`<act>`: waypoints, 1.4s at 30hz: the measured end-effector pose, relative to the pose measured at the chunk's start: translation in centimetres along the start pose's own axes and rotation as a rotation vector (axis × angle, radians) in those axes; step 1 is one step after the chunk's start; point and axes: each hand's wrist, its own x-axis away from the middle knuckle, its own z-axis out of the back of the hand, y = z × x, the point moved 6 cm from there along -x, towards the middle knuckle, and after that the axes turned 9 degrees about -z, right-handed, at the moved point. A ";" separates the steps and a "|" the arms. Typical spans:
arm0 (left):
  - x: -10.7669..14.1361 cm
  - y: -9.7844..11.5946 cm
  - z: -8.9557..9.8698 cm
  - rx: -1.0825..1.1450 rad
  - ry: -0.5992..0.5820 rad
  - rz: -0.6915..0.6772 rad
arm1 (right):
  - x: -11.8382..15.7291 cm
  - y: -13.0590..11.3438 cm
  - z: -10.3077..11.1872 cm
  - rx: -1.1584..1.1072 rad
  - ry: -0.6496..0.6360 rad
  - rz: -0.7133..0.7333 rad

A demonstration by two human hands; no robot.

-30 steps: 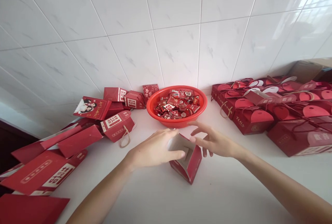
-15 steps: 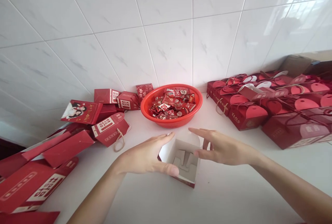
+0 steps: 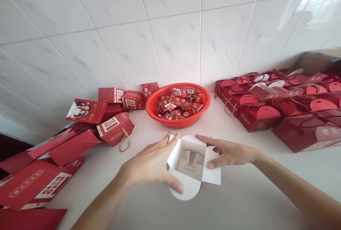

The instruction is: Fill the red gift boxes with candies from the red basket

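Note:
An open gift box (image 3: 189, 168), white inside, stands on the white table between my hands. Its flaps are folded outward, and interlocking tabs show at its bottom. My left hand (image 3: 151, 164) grips the box from the left, its thumb on the rounded front flap and its fingers along the back left side. On the right, my right hand (image 3: 226, 152) holds the right flap, with the thumb on its white face and the fingers behind. Just beyond the box sits a red plastic basket (image 3: 178, 122) filled with small red wrapped sweets (image 3: 177, 104).
Several red boxes (image 3: 115, 129) with printed characters lie piled along the left. Rows of closed red boxes with cord handles (image 3: 258, 116) stand at the right. A cardboard box (image 3: 314, 62) is behind them. White wall tiles (image 3: 173, 49) rise at the back.
The box's front and right flaps have folded outward. My right thumb has moved from the box's inner edge onto the right flap. The view has shifted slightly.

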 end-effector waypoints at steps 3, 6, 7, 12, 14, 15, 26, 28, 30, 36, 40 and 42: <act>-0.3 -0.1 0.8 0.018 0.000 0.019 | -0.8 0.1 0.7 -0.017 0.012 -0.012; -1.2 -0.6 1.1 0.085 -0.046 0.060 | -1.8 -0.1 1.3 -0.047 0.015 0.032; -1.6 -0.8 1.0 0.121 -0.065 0.065 | -2.2 -0.2 1.4 -0.062 0.014 0.053; -3.1 -1.9 0.8 0.244 -0.044 0.022 | -3.3 -0.9 2.5 -0.066 0.069 0.188; -3.2 -2.0 1.2 0.222 0.008 0.003 | -3.0 -1.3 3.5 0.000 0.135 0.217; -3.2 -1.9 1.3 0.209 0.028 -0.010 | -2.7 -1.7 4.1 0.042 0.164 0.229; -1.0 -1.5 4.4 0.024 0.070 0.064 | -6.4 -7.8 12.0 0.190 0.686 0.239; -0.6 -1.8 5.3 0.054 0.124 0.045 | -8.9 -8.1 12.2 0.211 0.682 0.184; -0.2 -2.1 6.2 0.120 0.172 0.009 | -10.8 -8.2 12.3 0.190 0.658 0.169; -1.4 -3.9 9.1 0.172 0.292 0.011 | -13.0 -8.2 12.9 -0.133 0.623 0.262; -5.5 -5.4 10.9 0.127 0.433 -0.073 | -13.6 -7.0 14.0 -0.499 0.661 0.297; -7.9 -6.2 11.3 0.076 0.438 -0.066 | -13.9 -6.2 14.4 -0.656 0.675 0.304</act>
